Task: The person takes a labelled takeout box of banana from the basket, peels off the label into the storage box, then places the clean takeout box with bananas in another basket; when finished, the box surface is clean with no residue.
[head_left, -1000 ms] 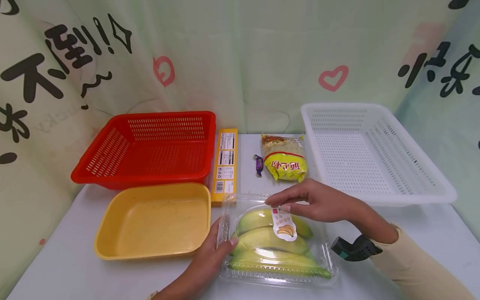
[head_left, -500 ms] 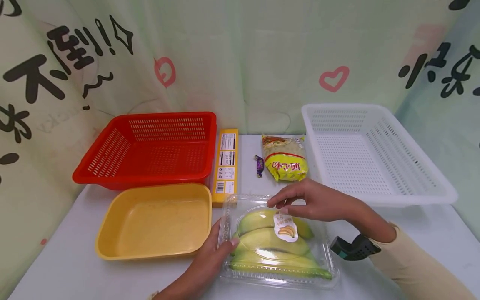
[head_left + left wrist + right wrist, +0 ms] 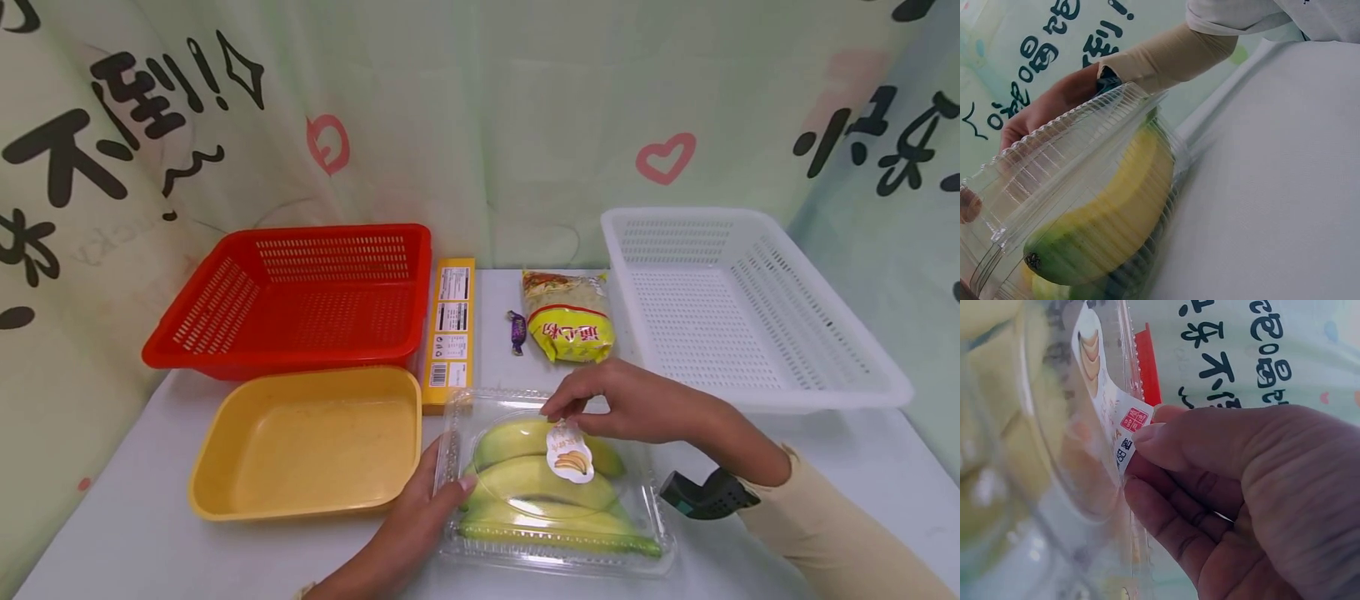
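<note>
A clear plastic clamshell box [image 3: 491, 404] of green-yellow bananas [image 3: 540, 479] lies on the table in front of me. My left hand [image 3: 420, 500] grips its left side, thumb on the lid edge. My right hand [image 3: 630, 404] is over the far part of the lid, pinching the upper end of a white banana sticker [image 3: 572, 457] between thumb and fingers. In the right wrist view that end of the sticker [image 3: 1113, 403] bends up off the lid, its red stamp beside the thumb. Through the box wall, the left wrist view shows a banana [image 3: 1110, 212]; the left hand is mostly out of it.
A yellow tub [image 3: 300, 450] stands left of the box, with a red basket [image 3: 337, 333] behind it. A long yellow carton [image 3: 450, 333], a purple-wrapped candy [image 3: 518, 333] and a yellow food bag [image 3: 570, 321] lie at the back. At right is a white basket [image 3: 720, 333].
My right fingers have drawn together on the sticker's far end and come slightly toward me, bending that end up. The left hand and the box have stayed in place.
</note>
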`<state>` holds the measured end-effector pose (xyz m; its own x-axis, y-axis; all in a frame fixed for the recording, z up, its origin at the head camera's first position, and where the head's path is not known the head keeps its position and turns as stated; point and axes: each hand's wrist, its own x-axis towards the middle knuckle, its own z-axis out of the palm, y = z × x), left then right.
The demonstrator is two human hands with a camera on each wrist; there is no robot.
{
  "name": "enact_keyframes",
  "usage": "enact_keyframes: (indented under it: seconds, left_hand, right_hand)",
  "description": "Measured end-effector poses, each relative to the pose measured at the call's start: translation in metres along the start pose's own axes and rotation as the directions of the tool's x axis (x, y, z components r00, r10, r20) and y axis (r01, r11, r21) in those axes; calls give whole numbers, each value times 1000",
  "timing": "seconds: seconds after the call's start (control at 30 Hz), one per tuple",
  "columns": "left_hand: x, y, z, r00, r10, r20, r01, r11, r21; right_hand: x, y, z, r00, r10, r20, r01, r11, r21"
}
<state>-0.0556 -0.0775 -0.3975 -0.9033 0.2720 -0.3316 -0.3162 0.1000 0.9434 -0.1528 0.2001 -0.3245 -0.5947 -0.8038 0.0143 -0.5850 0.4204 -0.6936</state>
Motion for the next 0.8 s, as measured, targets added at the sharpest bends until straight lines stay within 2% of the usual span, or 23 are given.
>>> enact_keyframes:
  seconds: [0.17, 0.5, 0.63, 0.8]
  left_hand:
    - [0, -1, 0, 1000, 6, -3, -6, 1000, 5]
    - [1, -2, -2, 1000, -5, -9, 5, 1000, 15]
    - [1, -1, -2, 1000, -4, -7, 4, 1000, 9]
    - [1, -1, -1, 1000, -8, 3, 8, 1000, -7]
  right_hand:
    - [-2, 2, 2, 1000, -9, -6, 9, 999, -32]
    - [3, 8, 6, 988, -139, -70, 130, 984, -122]
    - [3, 7, 5, 991, -112, -77, 102, 988, -117]
    - [-1, 7, 5, 992, -70, -102, 65, 997, -48]
